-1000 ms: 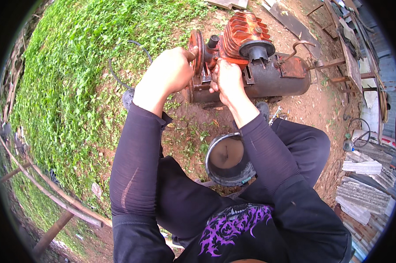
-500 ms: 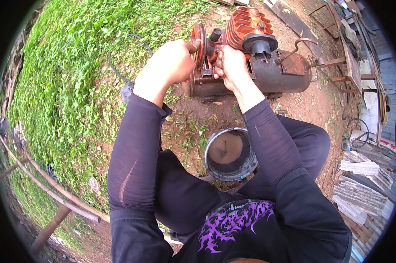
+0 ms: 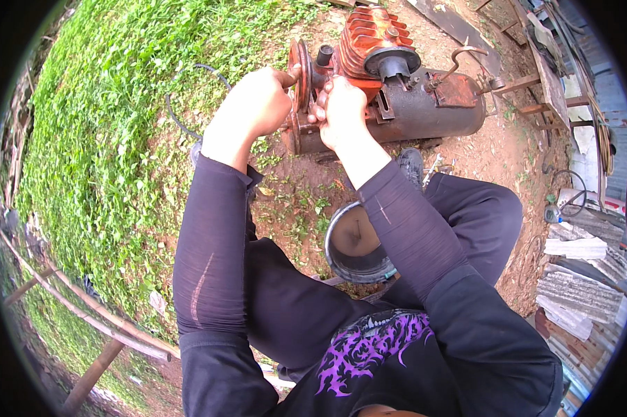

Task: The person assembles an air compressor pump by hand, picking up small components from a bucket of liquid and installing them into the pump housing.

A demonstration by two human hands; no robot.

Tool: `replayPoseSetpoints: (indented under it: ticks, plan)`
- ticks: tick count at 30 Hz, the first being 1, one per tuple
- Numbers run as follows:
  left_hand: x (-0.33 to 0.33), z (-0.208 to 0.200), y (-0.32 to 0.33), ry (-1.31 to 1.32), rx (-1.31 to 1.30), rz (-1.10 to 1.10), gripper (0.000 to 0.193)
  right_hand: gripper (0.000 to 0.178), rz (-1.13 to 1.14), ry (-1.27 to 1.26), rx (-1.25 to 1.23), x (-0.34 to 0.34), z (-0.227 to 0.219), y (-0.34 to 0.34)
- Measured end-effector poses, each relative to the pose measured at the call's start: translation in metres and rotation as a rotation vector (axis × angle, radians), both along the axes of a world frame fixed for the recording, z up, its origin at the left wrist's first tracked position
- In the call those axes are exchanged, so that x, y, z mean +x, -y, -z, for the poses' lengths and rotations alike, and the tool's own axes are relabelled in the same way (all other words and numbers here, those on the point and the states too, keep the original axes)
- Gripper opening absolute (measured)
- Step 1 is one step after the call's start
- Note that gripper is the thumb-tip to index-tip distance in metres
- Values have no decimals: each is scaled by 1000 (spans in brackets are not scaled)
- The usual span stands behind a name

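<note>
An old air compressor lies on the dirt in front of me. It has a finned orange cylinder (image 3: 376, 42) and a dark round tank (image 3: 424, 115). At its left end stands a reddish pulley wheel (image 3: 302, 52); my left hand (image 3: 258, 104) is closed with its fingers at the wheel's near rim. Just to the right, my right hand (image 3: 344, 115) reaches between the wheel and the orange housing. Its fingers are curled, and whatever they grip is hidden. A short black capped pipe (image 3: 324, 54) rises beyond it.
Between my legs sits a black bucket (image 3: 333, 243) of murky brown liquid, partly covered by my right forearm. A bent pipe (image 3: 459, 59) sticks up from the tank. Grass spreads at left, with a black cable (image 3: 174, 115). Corrugated sheets (image 3: 581, 292) and a wooden bench (image 3: 549, 90) stand right.
My right hand has shifted left, closer to the pulley wheel, and its forearm now covers more of the bucket. A shoe shows beside the tank. My left hand stays at the wheel.
</note>
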State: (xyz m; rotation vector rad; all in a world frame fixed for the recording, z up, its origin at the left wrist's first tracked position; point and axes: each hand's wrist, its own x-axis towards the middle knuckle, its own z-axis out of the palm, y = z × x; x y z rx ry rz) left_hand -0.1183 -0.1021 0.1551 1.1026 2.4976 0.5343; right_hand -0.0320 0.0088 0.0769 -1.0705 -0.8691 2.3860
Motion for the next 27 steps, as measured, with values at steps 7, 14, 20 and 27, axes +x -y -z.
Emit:
replayPoseSetpoints:
  ticks: [7,14,20,27]
  plan:
    - [8,0,6,12,1,7,39,15,152,21,-267,-27,-21,0]
    - [5,-5,4,47,-1,15,39,35,151,23,-240,-26,-3,-2]
    - [4,1,9,60,28,-9,42,17,125,30,-266,-20,-16,-4]
    - [7,0,6,73,-2,-8,51,20,48,26,-155,-25,-5,-20]
